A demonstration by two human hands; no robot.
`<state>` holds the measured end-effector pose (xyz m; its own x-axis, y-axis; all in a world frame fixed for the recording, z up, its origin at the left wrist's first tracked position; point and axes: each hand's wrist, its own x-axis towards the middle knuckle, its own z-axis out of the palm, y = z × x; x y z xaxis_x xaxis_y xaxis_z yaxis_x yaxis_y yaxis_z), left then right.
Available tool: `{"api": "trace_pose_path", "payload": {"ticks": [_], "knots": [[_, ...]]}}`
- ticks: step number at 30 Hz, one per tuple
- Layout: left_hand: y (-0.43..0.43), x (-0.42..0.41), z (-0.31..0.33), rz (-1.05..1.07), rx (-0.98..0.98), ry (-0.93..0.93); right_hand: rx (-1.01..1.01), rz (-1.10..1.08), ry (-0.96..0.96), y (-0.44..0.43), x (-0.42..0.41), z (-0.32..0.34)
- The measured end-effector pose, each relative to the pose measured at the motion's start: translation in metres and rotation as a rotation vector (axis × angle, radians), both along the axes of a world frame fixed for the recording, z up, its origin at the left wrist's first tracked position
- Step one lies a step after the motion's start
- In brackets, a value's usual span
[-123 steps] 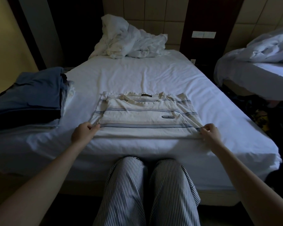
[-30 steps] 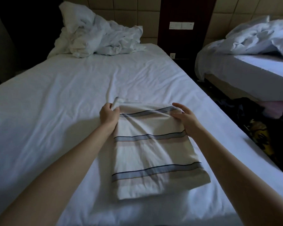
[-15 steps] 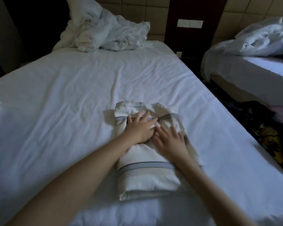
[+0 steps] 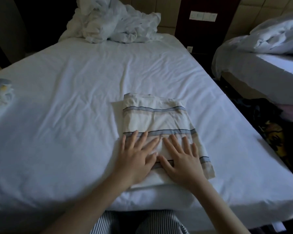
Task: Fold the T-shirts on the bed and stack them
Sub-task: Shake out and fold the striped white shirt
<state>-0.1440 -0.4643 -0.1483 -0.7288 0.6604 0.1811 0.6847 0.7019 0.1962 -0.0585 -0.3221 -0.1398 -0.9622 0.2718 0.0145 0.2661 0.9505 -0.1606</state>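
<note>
One folded T-shirt (image 4: 157, 122) lies on the bed (image 4: 71, 102), on the right half of the white sheet and close to the near edge. It is cream with three pale blue bands edged in dark lines running across it, and it is folded into a rough rectangle with its long side running away from the person.

Both hands lie on the near end of the T-shirt, side by side, thumbs almost touching. The left hand (image 4: 135, 157) lies flat, palm down, fingers straight and spread; it covers the shirt's near left edge, and its fingertips reach the middle band. The right hand (image 4: 182, 159) is flat in the same way, fingers straight and fanned, on the near middle of the cloth, just short of that band. Neither hand grips anything; the fingers rest on the fabric. The far half of the shirt is uncovered.

At the head of the bed sits one crumpled heap of white bedding (image 4: 115, 22). At the far left edge of the sheet a small part of some pale and dark clothing (image 4: 1, 92) shows, well apart from the shirt; how many pieces cannot be told. A second bed (image 4: 267, 71) stands to the right, with its own rumpled white covers (image 4: 277, 36). Between the two beds lies a dark heap on the floor (image 4: 267, 130). A switch panel (image 4: 203, 16) is on the wall. Two knees in striped trousers (image 4: 107, 223) show below the mattress.
</note>
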Motion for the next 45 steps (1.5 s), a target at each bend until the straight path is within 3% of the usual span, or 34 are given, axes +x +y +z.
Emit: {"api": "trace_pose_path", "payload": {"ticks": [6, 9, 11, 13, 15, 18, 22, 26, 30, 39, 45], "knots": [[0.001, -0.005, 0.0, 0.027, -0.132, -0.064, -0.033, 0.005, -0.065, 0.001, -0.004, 0.006], [0.0, -0.016, 0.008, -0.033, -0.094, -0.173, -0.2, 0.004, -0.073, 0.019, -0.013, 0.015], [0.001, -0.033, 0.023, -0.009, 0.217, -0.335, -0.477, -0.117, 0.133, 0.038, -0.027, 0.027], [-0.001, -0.05, 0.035, 0.211, 0.533, -0.464, -0.61, -0.34, 0.286, 0.058, -0.043, 0.035], [-0.004, -0.061, 0.039, 0.469, 0.611, -0.545, -0.644, -0.504, 0.25, 0.067, -0.057, 0.035], [0.0, -0.067, 0.044, 0.613, 0.725, -0.772, -0.708, -0.581, 0.179, 0.055, -0.074, 0.036], [0.01, -0.074, 0.042, 0.554, 1.005, -1.008, -0.758, -0.531, 0.18, 0.042, -0.083, 0.044], [0.015, -0.064, 0.037, 0.526, 1.076, -1.133, -0.843, -0.462, 0.142, 0.042, -0.077, 0.049], [0.013, -0.054, 0.036, 0.592, 1.217, -0.985, -0.999, -0.363, 0.246, 0.035, -0.067, 0.051], [-0.023, -0.033, 0.066, 0.591, 1.125, -0.642, -1.019, -0.22, 0.35, -0.016, -0.052, 0.083], [-0.076, -0.033, 0.083, 0.48, 1.117, -0.582, -1.021, -0.138, 0.445, -0.078, -0.057, 0.096]]}}
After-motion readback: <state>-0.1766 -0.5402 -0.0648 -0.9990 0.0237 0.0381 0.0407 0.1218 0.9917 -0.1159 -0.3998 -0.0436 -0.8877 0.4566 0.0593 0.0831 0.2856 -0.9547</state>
